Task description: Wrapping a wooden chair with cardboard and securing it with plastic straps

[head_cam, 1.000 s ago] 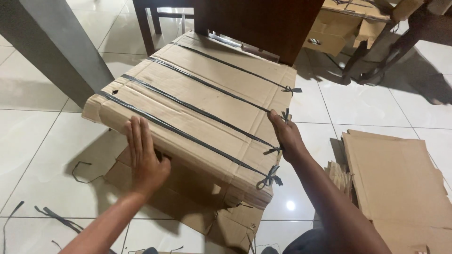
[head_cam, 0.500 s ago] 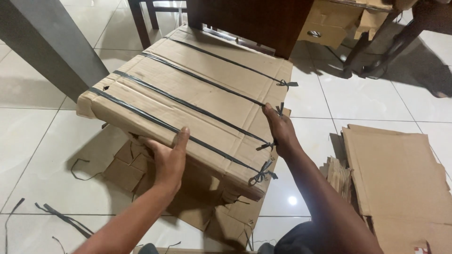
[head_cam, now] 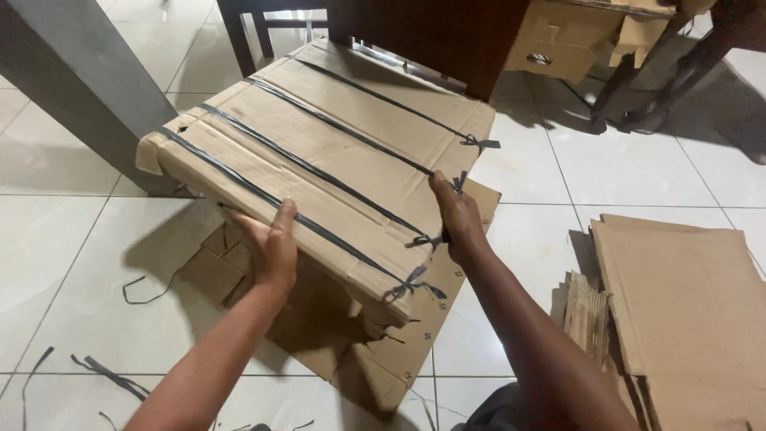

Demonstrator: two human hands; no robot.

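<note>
Your left hand (head_cam: 267, 243) grips the near edge of the cardboard bundle (head_cam: 319, 152), fingers underneath, thumb on top beside a black strap (head_cam: 263, 191). Your right hand (head_cam: 453, 219) clasps the bundle's right edge, near the strap knots (head_cam: 415, 281). The bundle is tilted, near end raised above loose cardboard sheets (head_cam: 335, 335) on the tiled floor (head_cam: 64, 255). A flat cardboard stack (head_cam: 686, 303) lies well apart, right.

Room was evenly lit from overhead; soft shadows under cardboard bundle (head_cam: 319, 152), mild glare on floor tiles (head_cam: 638, 172), sharp focus, slight edge distortion
</note>
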